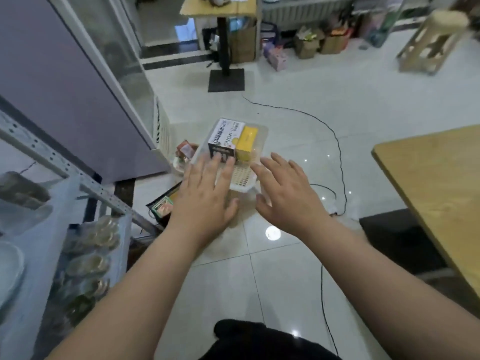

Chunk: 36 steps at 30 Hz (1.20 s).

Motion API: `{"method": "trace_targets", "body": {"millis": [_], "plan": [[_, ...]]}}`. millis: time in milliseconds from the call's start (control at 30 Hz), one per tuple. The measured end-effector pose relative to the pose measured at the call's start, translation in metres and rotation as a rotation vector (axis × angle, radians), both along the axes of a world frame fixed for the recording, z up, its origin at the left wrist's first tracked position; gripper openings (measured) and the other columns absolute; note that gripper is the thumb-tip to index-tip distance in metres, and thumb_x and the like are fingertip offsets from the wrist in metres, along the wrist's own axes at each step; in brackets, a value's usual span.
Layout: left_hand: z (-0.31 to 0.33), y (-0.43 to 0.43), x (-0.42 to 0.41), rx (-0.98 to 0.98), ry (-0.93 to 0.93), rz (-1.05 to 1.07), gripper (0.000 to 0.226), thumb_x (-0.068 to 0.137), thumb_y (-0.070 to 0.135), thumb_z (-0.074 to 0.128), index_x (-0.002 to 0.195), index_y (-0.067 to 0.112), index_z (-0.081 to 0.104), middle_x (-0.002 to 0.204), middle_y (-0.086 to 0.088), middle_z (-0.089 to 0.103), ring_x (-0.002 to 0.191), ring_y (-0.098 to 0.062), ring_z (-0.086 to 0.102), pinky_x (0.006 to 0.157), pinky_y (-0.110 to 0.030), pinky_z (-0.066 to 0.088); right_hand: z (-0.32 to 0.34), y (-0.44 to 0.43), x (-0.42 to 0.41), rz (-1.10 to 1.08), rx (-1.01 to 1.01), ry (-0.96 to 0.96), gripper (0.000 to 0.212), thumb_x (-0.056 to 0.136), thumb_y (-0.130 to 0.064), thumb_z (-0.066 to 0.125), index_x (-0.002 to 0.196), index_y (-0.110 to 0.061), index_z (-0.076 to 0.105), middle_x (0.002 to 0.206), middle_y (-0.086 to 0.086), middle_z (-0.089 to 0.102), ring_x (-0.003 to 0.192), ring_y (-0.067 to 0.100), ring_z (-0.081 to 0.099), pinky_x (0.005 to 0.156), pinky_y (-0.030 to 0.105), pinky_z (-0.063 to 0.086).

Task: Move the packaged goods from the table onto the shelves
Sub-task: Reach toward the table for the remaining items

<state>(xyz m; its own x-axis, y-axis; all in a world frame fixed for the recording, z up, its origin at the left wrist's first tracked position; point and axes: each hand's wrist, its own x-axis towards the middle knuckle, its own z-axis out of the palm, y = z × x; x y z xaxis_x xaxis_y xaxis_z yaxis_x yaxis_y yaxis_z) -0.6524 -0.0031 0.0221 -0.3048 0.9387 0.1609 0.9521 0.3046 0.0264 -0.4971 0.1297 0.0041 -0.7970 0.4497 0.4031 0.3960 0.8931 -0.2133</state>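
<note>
Both hands flat-open, nothing held. Basket (242, 181) on floor straight ahead, long axis running away from person. White box (225, 137) + yellow box (247, 141) at its far end. L hand (205, 194) over near-left edge, fingertips at white box, so closer than R hand (288, 197) by near-right edge.

just past the left hand (205, 201) a basket (241, 178) of translucent white plastic, its bottom a perforated grid. in it a white and black box (226, 139) of printed card with a slight sheen, and a yellow box (248, 144) of matt card. beneath both hands the floor (285, 281) is pale polished tile, glossy enough to mirror lamps. to the right of the right hand (288, 196) the surface (441, 183) looks like light wood, smooth and matt. left of the left hand the shelf frame (52, 157) is perforated metal, painted pale.
</note>
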Motion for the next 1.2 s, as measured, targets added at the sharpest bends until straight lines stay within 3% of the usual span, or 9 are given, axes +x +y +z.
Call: {"method": "trace_targets", "body": {"millis": [67,167,300,600,767,1033,1200], "plan": [[-0.002,0.024,0.042,-0.013,-0.007,-0.112,0.076,0.092,0.051,0.04,0.155,0.01,0.031,0.157,-0.022,0.037,0.146,-0.045,0.029,0.117,-0.06,0.029,-0.003,0.007,0.056,-0.104,-0.011,-0.018,0.06,0.082,-0.024,0.062,0.139,-0.007,0.055,0.139,0.016,0.057,0.137,0.038,0.047,0.108,0.058,0.04],[-0.005,0.058,0.117,-0.048,-0.014,-0.264,0.078,0.091,0.052,0.04,0.156,0.011,0.028,0.156,-0.021,0.038,0.145,-0.045,0.031,0.117,-0.06,0.028,-0.004,0.01,0.149,-0.271,-0.051,-0.039,0.06,0.084,-0.026,0.06,0.141,-0.007,0.053,0.141,0.016,0.056,0.139,0.038,0.044,0.11,0.058,0.039],[-0.005,0.094,0.23,-0.109,-0.008,-0.443,0.083,0.09,0.058,0.028,0.16,0.015,0.016,0.163,-0.017,0.027,0.151,-0.042,0.019,0.122,-0.057,0.019,-0.009,0.002,0.282,-0.497,-0.073,-0.044,0.059,0.086,-0.024,0.063,0.14,-0.004,0.053,0.14,0.02,0.056,0.138,0.04,0.045,0.109,0.057,0.041],[-0.009,0.123,0.453,-0.121,-0.017,-0.842,0.08,0.088,0.053,0.039,0.155,0.009,0.035,0.152,-0.02,0.044,0.142,-0.045,0.036,0.114,-0.06,0.031,-0.017,-0.041,0.496,-0.909,-0.092,-0.016,0.06,0.084,-0.025,0.05,0.139,-0.004,0.054,0.138,0.021,0.056,0.136,0.042,0.047,0.108,0.059,0.041],[-0.013,0.143,0.53,-0.123,-0.006,-1.022,0.08,0.089,0.055,0.035,0.155,0.01,0.035,0.154,-0.02,0.042,0.145,-0.044,0.034,0.116,-0.06,0.029,-0.02,-0.057,0.568,-1.109,-0.119,-0.005,0.062,0.082,-0.019,0.064,0.141,-0.004,0.053,0.14,0.021,0.055,0.137,0.042,0.046,0.11,0.057,0.041],[-0.024,0.189,0.62,-0.12,-0.05,-1.256,0.081,0.096,0.053,0.043,0.161,0.017,0.013,0.166,-0.014,0.019,0.154,-0.037,0.009,0.125,-0.052,0.01,-0.008,-0.072,0.631,-1.43,-0.162,-0.104,0.063,0.087,-0.022,0.065,0.146,-0.008,0.048,0.147,0.019,0.05,0.142,0.037,0.041,0.115,0.045,0.035],[-0.031,0.209,0.665,-0.19,-0.031,-1.405,0.08,0.1,0.056,0.035,0.161,0.022,-0.004,0.169,-0.009,0.005,0.155,-0.033,-0.002,0.126,-0.049,0.002,-0.004,-0.073,0.655,-1.59,-0.199,-0.146,0.063,0.087,-0.023,0.065,0.146,-0.008,0.047,0.146,0.02,0.05,0.141,0.038,0.041,0.115,0.047,0.037]]}}
